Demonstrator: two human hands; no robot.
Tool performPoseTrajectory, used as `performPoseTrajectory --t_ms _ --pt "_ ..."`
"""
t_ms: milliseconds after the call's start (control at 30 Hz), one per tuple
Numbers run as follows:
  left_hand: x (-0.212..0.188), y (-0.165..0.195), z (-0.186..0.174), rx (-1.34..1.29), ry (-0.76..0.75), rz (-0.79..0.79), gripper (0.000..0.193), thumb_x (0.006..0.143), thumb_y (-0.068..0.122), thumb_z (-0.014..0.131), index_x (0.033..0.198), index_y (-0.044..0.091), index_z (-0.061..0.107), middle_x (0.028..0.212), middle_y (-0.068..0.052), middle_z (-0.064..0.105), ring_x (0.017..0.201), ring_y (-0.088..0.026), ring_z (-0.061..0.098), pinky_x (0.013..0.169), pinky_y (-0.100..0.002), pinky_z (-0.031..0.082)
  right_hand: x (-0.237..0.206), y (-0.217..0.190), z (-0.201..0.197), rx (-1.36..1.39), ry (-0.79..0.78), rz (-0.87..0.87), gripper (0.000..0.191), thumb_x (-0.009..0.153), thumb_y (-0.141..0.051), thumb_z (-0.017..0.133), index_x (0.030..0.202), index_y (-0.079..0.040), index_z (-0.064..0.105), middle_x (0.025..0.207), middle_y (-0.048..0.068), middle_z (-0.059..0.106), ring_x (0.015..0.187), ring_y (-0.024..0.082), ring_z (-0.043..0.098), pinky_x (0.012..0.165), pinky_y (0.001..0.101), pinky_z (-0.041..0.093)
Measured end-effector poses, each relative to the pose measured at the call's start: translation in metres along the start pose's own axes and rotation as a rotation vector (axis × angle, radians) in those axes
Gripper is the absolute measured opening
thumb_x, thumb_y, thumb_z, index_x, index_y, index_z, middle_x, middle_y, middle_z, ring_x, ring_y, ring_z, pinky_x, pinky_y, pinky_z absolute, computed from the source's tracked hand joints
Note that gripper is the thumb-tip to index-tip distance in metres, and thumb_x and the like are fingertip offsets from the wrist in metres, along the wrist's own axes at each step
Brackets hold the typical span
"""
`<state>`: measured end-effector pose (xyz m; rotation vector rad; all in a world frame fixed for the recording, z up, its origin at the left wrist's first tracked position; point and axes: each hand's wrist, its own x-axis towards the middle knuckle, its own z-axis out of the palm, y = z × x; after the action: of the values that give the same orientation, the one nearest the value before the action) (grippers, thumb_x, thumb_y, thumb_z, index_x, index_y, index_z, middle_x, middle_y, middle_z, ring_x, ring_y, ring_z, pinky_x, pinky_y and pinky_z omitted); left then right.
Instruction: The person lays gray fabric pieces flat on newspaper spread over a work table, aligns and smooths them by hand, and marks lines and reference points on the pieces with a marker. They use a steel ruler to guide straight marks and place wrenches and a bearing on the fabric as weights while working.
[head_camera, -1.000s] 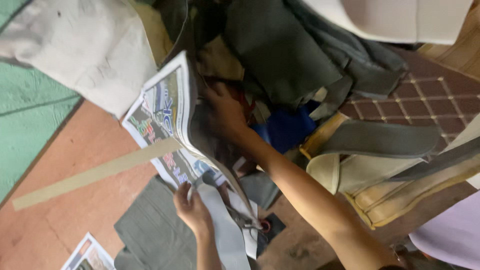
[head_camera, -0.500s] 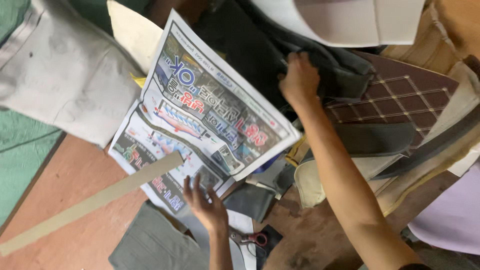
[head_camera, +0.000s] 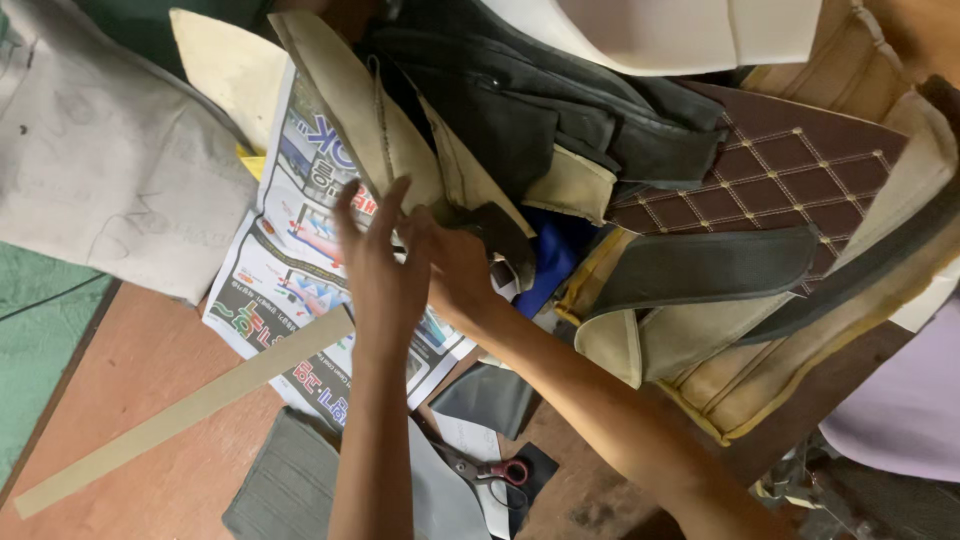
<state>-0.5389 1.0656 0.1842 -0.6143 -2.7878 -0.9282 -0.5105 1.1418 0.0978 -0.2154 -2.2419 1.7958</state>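
Head view: your left hand (head_camera: 385, 275) is spread open, fingers splayed, palm down over the printed newspaper (head_camera: 290, 270); it grips nothing. Your right hand (head_camera: 455, 270) sits just beside it, touching it, fingers curled toward a dark leather strap (head_camera: 500, 235) at the lower end of the beige padded piece (head_camera: 390, 140); you cannot tell whether that hand actually has hold of the strap. The newspaper lies flat on the brown surface (head_camera: 130, 370), partly under the beige piece and the pile of upholstery. A long tan strip (head_camera: 180, 415) crosses the paper's lower corner diagonally. Grey ribbed fabric (head_camera: 290, 485) lies below your left forearm. Red-handled scissors (head_camera: 490, 470) lie between your forearms. A brown quilted panel (head_camera: 770, 180) lies to the right, well apart from both hands.
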Motion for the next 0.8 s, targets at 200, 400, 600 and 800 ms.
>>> performPoseTrajectory --t_ms 200,400,600,800 --pt "0.046 -0.054 0.042 -0.103 -0.165 -0.085 0.052 0.077 0.001 0.076 0.128 0.010 0.073 0.102 -0.018 0.061 0.105 -0.032 0.060 0.091 -0.042 0.056 -0.002 0.019 -0.012 -0.527 -0.119 -0.202 0.040 0.081 0.003 0.059 0.120 -0.003 0.066 0.118 0.019 0.066 0.073 0.037 0.070 0.059 0.0462 0.055" --pt "0.033 -0.090 0.066 -0.320 -0.004 0.010 0.055 0.080 -0.010 0.069 0.133 0.007 0.068 0.105 -0.007 0.061 0.090 -0.014 0.061 0.078 -0.027 0.053 -0.010 0.015 -0.057 -0.389 0.052 -0.317 0.034 0.094 -0.019 0.072 0.124 -0.007 0.063 0.120 0.016 0.063 0.090 0.033 0.073 0.075 0.0418 0.061" --pt "0.022 -0.092 0.069 -0.384 -0.057 -0.233 0.052 0.082 -0.007 0.071 0.132 0.009 0.066 0.088 0.000 0.059 0.075 -0.009 0.058 0.067 -0.025 0.052 0.047 0.061 -0.139 -0.550 0.283 0.176 0.044 0.091 -0.006 0.067 0.135 -0.010 0.060 0.128 0.021 0.056 0.081 0.033 0.073 0.064 0.0425 0.061" --pt "0.023 -0.091 0.071 -0.313 -0.019 -0.224 0.051 0.085 -0.005 0.072 0.131 0.013 0.067 0.089 -0.001 0.061 0.076 -0.010 0.060 0.068 -0.025 0.054 0.081 0.110 -0.194 -0.712 0.220 -0.082 0.031 0.087 -0.020 0.083 0.108 -0.003 0.067 0.104 0.020 0.066 0.091 0.042 0.067 0.073 0.0493 0.053"
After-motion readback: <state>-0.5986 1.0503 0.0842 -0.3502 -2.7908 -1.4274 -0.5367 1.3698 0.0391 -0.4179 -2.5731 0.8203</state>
